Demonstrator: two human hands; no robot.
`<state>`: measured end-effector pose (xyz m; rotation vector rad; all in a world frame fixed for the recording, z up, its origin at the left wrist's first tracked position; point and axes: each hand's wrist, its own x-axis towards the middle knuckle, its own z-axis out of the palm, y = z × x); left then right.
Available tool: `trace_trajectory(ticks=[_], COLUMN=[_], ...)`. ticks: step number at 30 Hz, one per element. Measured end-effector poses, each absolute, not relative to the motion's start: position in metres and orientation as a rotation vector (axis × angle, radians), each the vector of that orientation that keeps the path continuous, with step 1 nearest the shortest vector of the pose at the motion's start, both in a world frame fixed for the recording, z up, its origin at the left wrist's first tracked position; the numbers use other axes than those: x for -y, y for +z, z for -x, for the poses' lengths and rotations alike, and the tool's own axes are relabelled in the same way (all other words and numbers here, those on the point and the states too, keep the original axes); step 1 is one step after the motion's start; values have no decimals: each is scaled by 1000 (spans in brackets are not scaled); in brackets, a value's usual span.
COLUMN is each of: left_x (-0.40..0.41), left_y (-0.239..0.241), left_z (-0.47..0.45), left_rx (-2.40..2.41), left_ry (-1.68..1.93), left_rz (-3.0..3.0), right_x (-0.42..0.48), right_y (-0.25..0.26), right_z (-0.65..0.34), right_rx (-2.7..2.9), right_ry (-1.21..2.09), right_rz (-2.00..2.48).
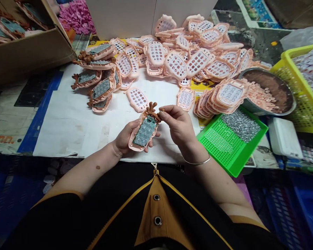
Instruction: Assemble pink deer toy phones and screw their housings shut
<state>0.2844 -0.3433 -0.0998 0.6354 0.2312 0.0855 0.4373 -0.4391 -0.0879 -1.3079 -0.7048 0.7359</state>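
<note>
My left hand (127,137) is closed around a pink toy phone shell (145,130), which lies tilted with its open side facing up. Inside the shell sits a green circuit board under a clear keypad. A brown antler piece (152,108) stands at the shell's top end. The thumb and forefinger of my right hand (177,123) pinch a small brown piece (162,109) at the shell's upper right corner; the fingertips partly hide it. Just beyond my hands, a pink shell with a white keypad (137,98) rests on the white paper.
Filled shells with antlers (101,88) are stacked at left, near a cardboard box (28,52). Pink shells (176,64) are heaped at the back. On the right are a green tray (216,142) of screws, a metal bowl (289,104) of small parts and a yellow basket (307,119).
</note>
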Motion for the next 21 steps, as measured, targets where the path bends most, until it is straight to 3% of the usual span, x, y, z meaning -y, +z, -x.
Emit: trace_trajectory(ticks=[2,7,11,21], left_x=[342,339,339,339], left_y=[-100,-99,-100,-96], left_z=[-284,-283,-283,-282], left_rx=[-216,-196,-226,-234], left_ry=[52,41,52,-13], left_rz=[-608,-593,-606,-535], right_x=[440,446,448,439], right_y=[-89,-86,-87,-91], right_z=[-439,-434,-433,-439], right_rx=[723,1015,1117,721], right_ry=[739,321,189,711], right_rz=[1288,1442,1485,1240])
